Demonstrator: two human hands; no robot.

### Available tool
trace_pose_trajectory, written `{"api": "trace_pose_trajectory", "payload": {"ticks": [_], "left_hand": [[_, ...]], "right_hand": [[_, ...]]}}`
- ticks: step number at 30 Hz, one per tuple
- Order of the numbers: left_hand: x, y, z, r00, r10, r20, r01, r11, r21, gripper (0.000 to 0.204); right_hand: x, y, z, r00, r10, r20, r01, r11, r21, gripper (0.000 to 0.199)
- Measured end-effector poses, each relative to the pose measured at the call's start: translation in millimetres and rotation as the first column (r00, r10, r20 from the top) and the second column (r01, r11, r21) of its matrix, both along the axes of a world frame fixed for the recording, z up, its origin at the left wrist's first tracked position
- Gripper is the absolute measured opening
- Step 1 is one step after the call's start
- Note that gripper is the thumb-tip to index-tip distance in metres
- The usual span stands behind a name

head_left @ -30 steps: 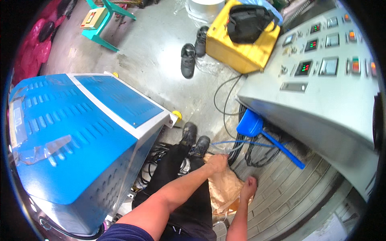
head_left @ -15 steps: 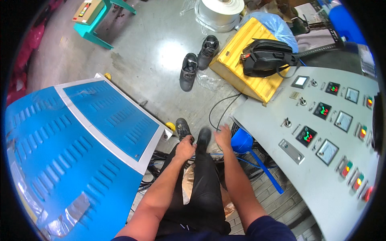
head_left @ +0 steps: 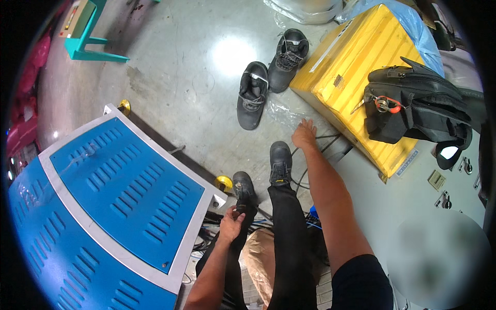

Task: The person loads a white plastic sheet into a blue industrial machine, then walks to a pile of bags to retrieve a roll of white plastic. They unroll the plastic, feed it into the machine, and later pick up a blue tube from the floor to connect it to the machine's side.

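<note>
My left hand (head_left: 232, 226) is at the lower part of my left trouser leg (head_left: 247, 214), just above the black work shoe (head_left: 243, 185) on my left foot. Its fingers are bent and closed on the dark cloth. My right hand (head_left: 305, 134) reaches forward over the floor with fingers apart and nothing in them, beside a clear plastic sheet (head_left: 293, 114). My right foot wears a matching black shoe (head_left: 280, 163). Ahead stands a pair of unworn black lace-up work shoes, the left one (head_left: 251, 98) and the right one (head_left: 287, 61).
A blue louvred cabinet (head_left: 129, 181) stands left, a grey control panel (head_left: 356, 194) right, partly blurred. A yellow box (head_left: 356, 67) carries a black bag (head_left: 413, 103). Black cables (head_left: 305, 168) lie beside my right foot. A green stool (head_left: 85, 49) stands far left.
My right hand has moved forward, and my right foot has stepped ahead. My left hand stays by my left trouser leg. The view has shifted, with the yellow box and unworn shoes now closer.
</note>
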State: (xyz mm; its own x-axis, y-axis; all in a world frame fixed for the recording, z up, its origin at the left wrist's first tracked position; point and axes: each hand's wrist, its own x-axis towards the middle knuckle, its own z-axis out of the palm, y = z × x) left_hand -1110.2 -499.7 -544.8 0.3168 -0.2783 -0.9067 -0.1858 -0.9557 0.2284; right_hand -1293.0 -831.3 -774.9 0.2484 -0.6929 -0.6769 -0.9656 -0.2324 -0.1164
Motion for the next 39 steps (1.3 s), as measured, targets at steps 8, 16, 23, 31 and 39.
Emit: {"api": "trace_pose_trajectory", "payload": {"ticks": [8,16,23,31,39], "left_hand": [[-23.2,-57.2,55.0,0.735,0.62,-0.276,-0.608,0.782,0.137,0.091],[-36.6,-122.4,147.1,0.895,0.179,-0.409,-0.327,0.886,-0.328,0.034],[-78.3,-119.8,231.9,0.637,-0.631,-0.443,0.379,0.756,-0.533,0.016],[-101.1,-107.7,315.8,0.482,-0.144,-0.864,0.092,0.989,-0.114,0.029],[-98.7,-46.2,279.6,0.735,-0.422,-0.531,0.318,0.906,-0.279,0.039]], "right_hand": [[12.5,137.8,195.3,0.822,-0.229,0.522,0.072,0.95,0.303,0.04],[-9.9,187.4,438.5,0.597,-0.51,0.619,0.355,0.86,0.366,0.031],[-48.9,216.6,578.9,0.627,-0.427,0.651,0.537,0.843,0.035,0.058],[-140.9,301.0,606.2,0.562,-0.67,0.486,0.767,0.642,-0.002,0.018],[-337.1,618.4,636.7,0.328,-0.945,0.005,0.913,0.315,-0.259,0.03]]}}
